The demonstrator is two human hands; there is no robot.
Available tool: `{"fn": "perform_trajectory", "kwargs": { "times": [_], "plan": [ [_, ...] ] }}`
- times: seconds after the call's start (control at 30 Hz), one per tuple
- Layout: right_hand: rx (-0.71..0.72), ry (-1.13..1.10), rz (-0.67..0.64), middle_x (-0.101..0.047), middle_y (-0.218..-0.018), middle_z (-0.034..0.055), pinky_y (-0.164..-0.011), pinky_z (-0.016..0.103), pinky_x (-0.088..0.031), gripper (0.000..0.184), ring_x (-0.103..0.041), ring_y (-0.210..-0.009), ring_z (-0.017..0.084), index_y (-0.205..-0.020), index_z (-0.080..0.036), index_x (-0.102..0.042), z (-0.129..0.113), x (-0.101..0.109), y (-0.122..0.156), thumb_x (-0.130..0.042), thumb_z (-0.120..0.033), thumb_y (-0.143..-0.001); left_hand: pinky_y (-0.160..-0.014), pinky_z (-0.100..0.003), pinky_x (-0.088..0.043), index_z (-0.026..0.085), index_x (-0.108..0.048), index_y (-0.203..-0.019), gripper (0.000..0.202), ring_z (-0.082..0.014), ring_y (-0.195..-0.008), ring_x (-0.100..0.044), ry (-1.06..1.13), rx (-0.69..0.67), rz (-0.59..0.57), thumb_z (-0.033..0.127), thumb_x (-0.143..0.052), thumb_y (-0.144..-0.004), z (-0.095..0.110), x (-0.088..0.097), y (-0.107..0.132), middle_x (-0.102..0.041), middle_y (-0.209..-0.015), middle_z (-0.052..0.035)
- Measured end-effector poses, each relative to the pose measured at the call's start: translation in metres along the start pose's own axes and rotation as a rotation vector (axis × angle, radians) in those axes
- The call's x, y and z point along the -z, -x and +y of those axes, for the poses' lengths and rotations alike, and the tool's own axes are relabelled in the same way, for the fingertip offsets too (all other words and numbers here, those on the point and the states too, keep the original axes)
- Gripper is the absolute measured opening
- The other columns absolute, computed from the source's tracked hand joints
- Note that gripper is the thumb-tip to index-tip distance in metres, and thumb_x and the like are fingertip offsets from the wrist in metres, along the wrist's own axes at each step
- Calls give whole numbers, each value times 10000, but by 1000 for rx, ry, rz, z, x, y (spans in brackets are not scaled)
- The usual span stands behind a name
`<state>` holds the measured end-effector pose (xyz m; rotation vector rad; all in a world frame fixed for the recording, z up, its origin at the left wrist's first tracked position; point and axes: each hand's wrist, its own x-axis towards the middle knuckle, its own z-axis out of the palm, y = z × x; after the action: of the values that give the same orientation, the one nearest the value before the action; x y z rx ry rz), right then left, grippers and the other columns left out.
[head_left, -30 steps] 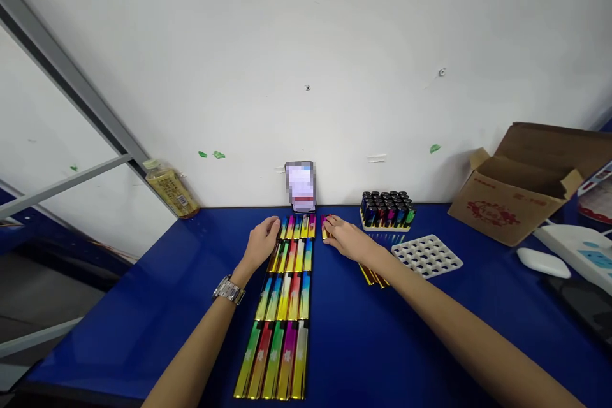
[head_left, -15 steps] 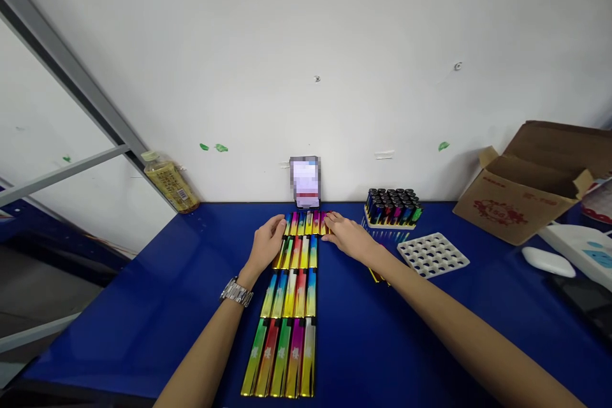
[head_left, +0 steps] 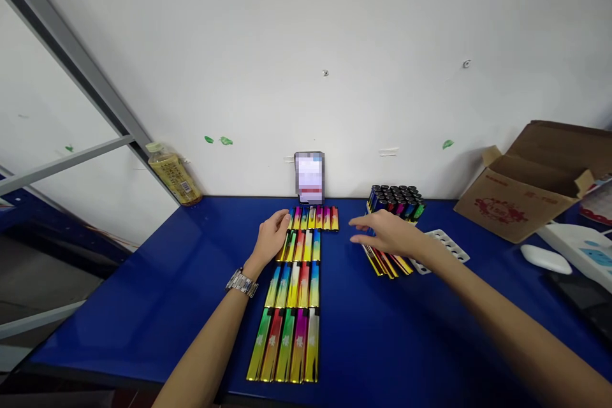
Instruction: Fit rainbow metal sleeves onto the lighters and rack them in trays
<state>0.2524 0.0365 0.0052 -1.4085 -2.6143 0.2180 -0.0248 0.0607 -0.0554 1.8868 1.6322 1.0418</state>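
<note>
Metallic lighters lie side by side in several rows on the blue table; the front row (head_left: 283, 344) is nearest me, and the back row (head_left: 316, 218) is the widest. My left hand (head_left: 271, 239) rests with bent fingers against the left end of the back row, touching the lighter there without gripping it. To the right of the rows, my right hand (head_left: 385, 233) hovers with thumb and fingers apart, nothing between them. Beneath it is a group of loose lighters (head_left: 382, 262), partly hidden by the hand. Behind stands a block of upright lighters (head_left: 396, 196).
A white perforated tray (head_left: 449, 245) lies partly under my right forearm. An open cardboard box (head_left: 511, 197), a white case (head_left: 546, 259) and a dark phone-like slab (head_left: 581, 299) are at right. A phone (head_left: 310, 175) leans on the wall; a bottle (head_left: 176, 177) stands at left.
My right hand has left the right end of the back row and moved right, over the loose lighters. My left hand stays at the row's left end. The view has shifted slightly.
</note>
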Motion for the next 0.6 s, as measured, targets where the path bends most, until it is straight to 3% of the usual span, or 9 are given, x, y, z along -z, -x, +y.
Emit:
{"fn": "perform_trajectory", "kwargs": {
  "times": [0.1,0.23,0.43,0.6],
  "plan": [
    [50,-26,-55,-710,-1048,93,-769,335,-513,417,-654,-957,260,-1137,-202,-658,9,11,24,-653,-448,-800,-908,-332,-495,168,-622,-1118,437,-229,-1028,-648,-1,2,-3,465,-388,-898,-1,0,-1,-707,-1083,-77],
    [88,16,-94,-672,-1117,100,-819,370,-489,576,-578,-1079,307,-1139,-221,-644,14,6,42,-797,-443,-631,-912,-329,-492,165,-622,-1113,439,-228,-1033,-646,14,-10,-6,470,-392,-897,-1,-1,-1,-702,-1094,-77],
    [21,73,-122,-664,-959,104,-731,348,-489,235,-622,-892,265,-1024,-182,-642,12,-7,26,-657,-283,-813,-915,-330,-493,155,-621,-1122,449,-233,-1034,-648,11,-1,-7,472,-395,-898,-1,-1,-1,-704,-1089,-85],
    [17,76,-43,-630,-1126,131,-829,356,-473,318,-585,-1037,279,-1154,-168,-600,14,-18,5,-610,-210,-839,-906,-338,-498,150,-616,-1124,445,-236,-1034,-649,7,-1,-9,465,-396,-901,-1,0,0,-703,-1090,-92]
  ]
}}
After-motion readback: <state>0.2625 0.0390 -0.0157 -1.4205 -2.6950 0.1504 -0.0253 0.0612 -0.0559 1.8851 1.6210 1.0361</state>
